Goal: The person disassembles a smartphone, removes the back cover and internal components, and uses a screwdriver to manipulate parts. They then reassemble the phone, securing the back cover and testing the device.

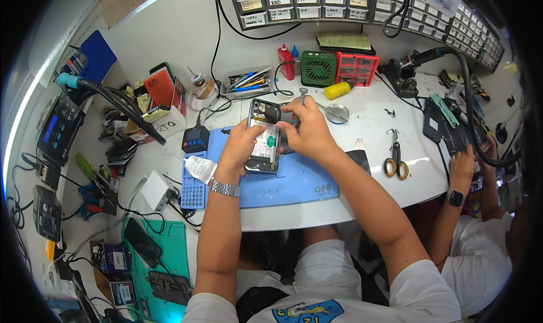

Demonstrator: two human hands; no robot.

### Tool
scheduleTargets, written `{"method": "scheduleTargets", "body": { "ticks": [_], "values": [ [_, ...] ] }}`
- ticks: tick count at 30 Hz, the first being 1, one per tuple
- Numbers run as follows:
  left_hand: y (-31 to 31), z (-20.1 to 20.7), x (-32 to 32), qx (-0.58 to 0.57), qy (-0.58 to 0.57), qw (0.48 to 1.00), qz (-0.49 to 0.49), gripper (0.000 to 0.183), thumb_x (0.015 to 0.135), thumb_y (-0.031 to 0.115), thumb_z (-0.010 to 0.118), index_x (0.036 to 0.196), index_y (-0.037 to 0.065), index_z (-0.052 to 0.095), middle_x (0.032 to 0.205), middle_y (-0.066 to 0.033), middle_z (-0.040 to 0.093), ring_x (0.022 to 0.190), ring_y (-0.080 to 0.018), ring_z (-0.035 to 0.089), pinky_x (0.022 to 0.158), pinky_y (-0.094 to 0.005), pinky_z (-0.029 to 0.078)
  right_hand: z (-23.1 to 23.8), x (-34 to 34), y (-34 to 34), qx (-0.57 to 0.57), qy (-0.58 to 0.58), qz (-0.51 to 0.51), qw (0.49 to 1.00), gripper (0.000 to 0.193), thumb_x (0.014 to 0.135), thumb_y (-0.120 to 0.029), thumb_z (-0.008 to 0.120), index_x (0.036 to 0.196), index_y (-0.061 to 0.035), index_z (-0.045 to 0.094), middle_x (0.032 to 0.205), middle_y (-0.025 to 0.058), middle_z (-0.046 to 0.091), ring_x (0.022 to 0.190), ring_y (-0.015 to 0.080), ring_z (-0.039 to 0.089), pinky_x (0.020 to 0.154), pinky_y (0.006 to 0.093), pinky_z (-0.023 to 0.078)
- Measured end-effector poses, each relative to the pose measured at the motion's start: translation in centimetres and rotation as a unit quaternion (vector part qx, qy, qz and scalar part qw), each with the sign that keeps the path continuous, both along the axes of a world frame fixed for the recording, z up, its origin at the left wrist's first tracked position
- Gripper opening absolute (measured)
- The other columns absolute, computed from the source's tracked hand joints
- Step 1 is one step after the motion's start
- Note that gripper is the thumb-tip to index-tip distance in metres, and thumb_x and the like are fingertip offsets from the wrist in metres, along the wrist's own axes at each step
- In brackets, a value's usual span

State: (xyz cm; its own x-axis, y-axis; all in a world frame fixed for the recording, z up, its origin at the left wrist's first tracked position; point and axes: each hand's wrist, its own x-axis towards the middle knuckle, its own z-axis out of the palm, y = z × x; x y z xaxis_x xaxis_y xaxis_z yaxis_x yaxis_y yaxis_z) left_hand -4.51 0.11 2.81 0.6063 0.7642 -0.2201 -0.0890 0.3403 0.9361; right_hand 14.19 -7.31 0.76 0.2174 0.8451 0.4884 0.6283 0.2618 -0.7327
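My left hand point(240, 145) grips an opened smartphone point(263, 148) along its left edge, its thumb lying over the inside. The back cover is off, so the battery, a green patch and dark inner parts show. At the phone's upper right edge, the fingers of my right hand point(308, 128) are closed around a slim grey tool point(304, 92) with a flared top. The tool's lower end is hidden by the fingers. Below the phone lies a blue repair mat point(300, 187).
Scissors point(396, 156) and a small round dish point(337, 114) lie to the right. A green fan point(318, 68), red drawer box point(356, 68) and yellow cylinder point(337, 90) stand behind. A co-worker's hands point(462, 165) are at far right. Cables cross the left side.
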Motion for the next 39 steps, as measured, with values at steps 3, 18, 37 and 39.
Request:
{"method": "scheduleTargets", "body": {
  "ticks": [3,18,37,39],
  "values": [
    [0.0,-0.5,-0.2,0.005,0.006,1.0,-0.008,0.034,0.102,0.007,0.06,0.134,-0.006,0.057,0.106,-0.0226,0.076,0.079,-0.0357,0.081,0.067,-0.0433,0.07,-0.9,-0.1,0.4,0.077,-0.063,0.042,0.994,0.036,0.083,0.001,0.086,0.116,0.0043,0.073,0.121,0.0178,0.063,0.109,0.0345,0.071,0.087,0.0417,0.061],
    [-1.0,0.1,0.0,0.057,0.018,0.996,-0.066,0.039,0.1,0.004,0.064,0.138,-0.004,0.057,0.111,-0.0196,0.077,0.083,-0.0323,0.082,0.073,-0.0425,0.07,-0.5,1.0,0.4,0.15,-0.175,0.018,0.973,0.018,0.075,-0.01,0.082,0.089,0.0008,0.079,0.113,0.0151,0.076,0.105,0.0325,0.072,0.088,0.0429,0.061],
    [-1.8,0.1,0.2,0.083,0.017,0.994,-0.068,0.044,0.095,0.001,0.064,0.138,-0.001,0.056,0.106,-0.0101,0.072,0.081,-0.0209,0.076,0.07,-0.0364,0.066,-0.3,0.1,0.5,0.184,-0.188,-0.03,0.964,0.027,0.069,-0.006,0.086,0.094,-0.0001,0.078,0.103,0.0158,0.078,0.09,0.034,0.076,0.079,0.0418,0.064],
    [-2.0,0.6,0.3,0.066,0.012,0.995,-0.072,0.044,0.094,0.001,0.064,0.138,-0.002,0.057,0.105,-0.0103,0.073,0.08,-0.0212,0.077,0.07,-0.037,0.066,-0.3,0.4,0.4,0.182,-0.177,-0.031,0.967,0.025,0.069,-0.005,0.085,0.093,-0.0004,0.078,0.1,0.0154,0.078,0.086,0.0337,0.077,0.076,0.0415,0.064]
  ]
}}
